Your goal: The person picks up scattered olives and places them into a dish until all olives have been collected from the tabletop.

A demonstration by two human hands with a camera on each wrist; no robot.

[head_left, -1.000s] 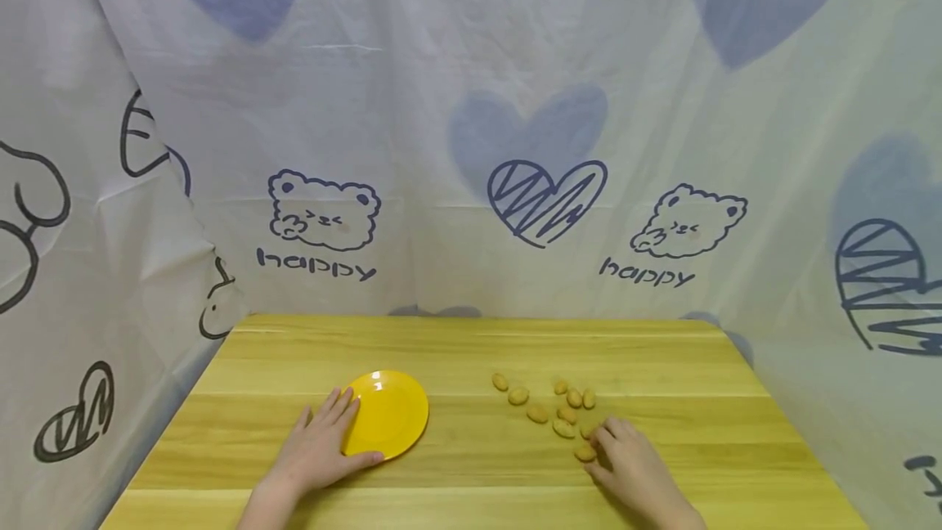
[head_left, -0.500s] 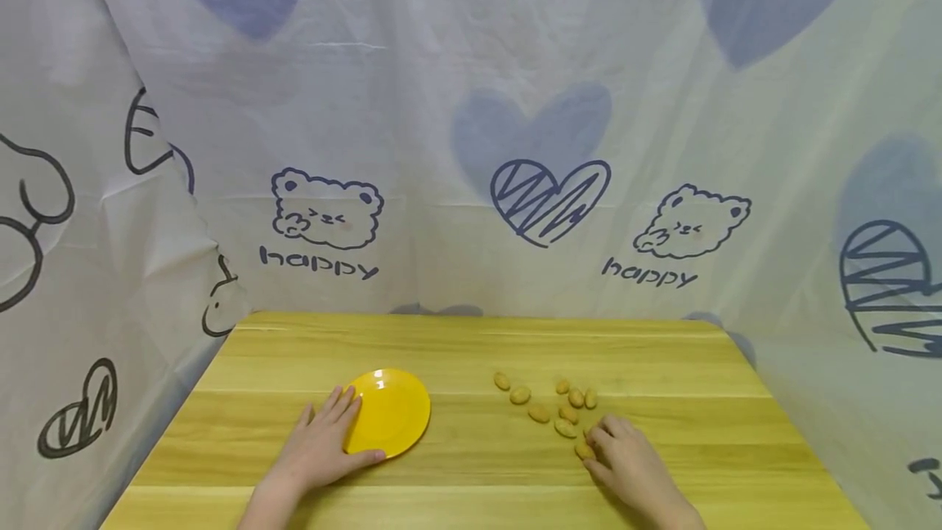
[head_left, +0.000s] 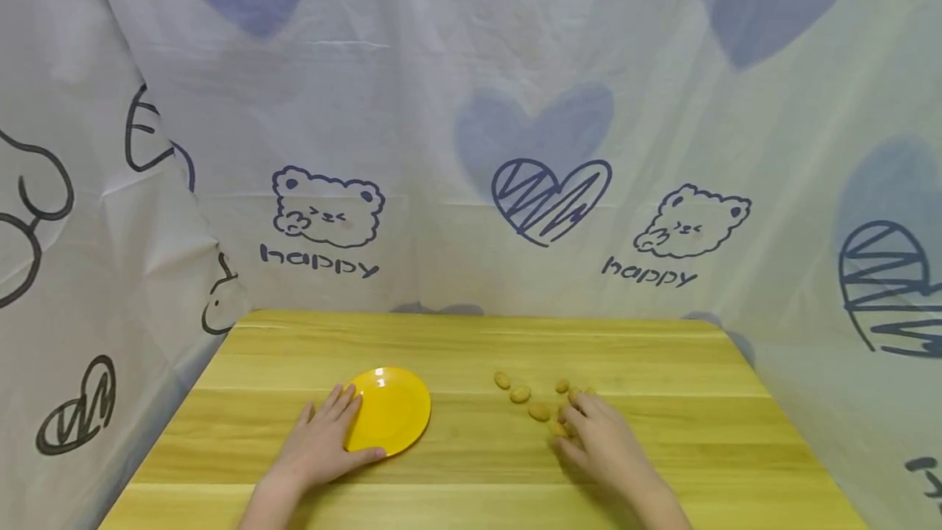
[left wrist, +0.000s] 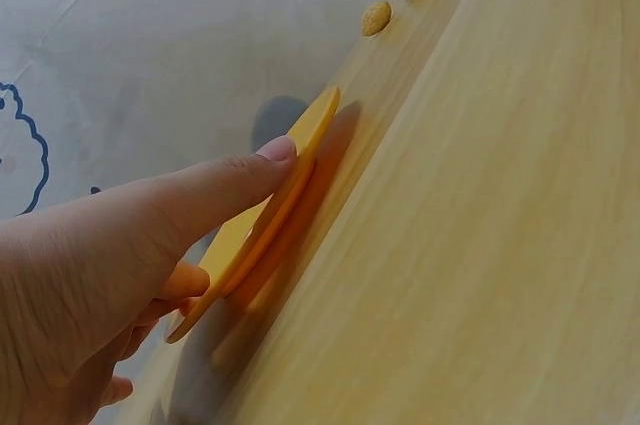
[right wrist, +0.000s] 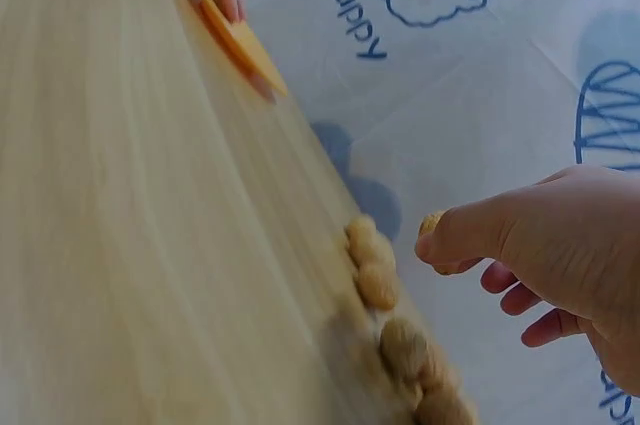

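Note:
A round yellow plate (head_left: 393,411) lies on the left half of the table. My left hand (head_left: 316,440) rests spread against its left side, fingertips on the far-left rim and thumb along the near rim. In the left wrist view the thumb lies over the edge of the plate (left wrist: 262,215). My right hand (head_left: 607,440) is over the scattered nuts on the right and partly hides some. The right wrist view shows its thumb and forefinger pinching a tan oval nut (right wrist: 431,223), other fingers loosely bent. Several similar nuts (right wrist: 377,285) lie below and beside this hand.
Loose nuts (head_left: 520,393) lie between the plate and the right hand. Everything stands on a light wooden table (head_left: 456,497). A white cloth with hearts and bears (head_left: 441,260) hangs behind the table and along both sides.
My right hand has moved left and slightly away from me, over the nuts, from the near-right nut it was fingering. The left hand and plate have stayed in place.

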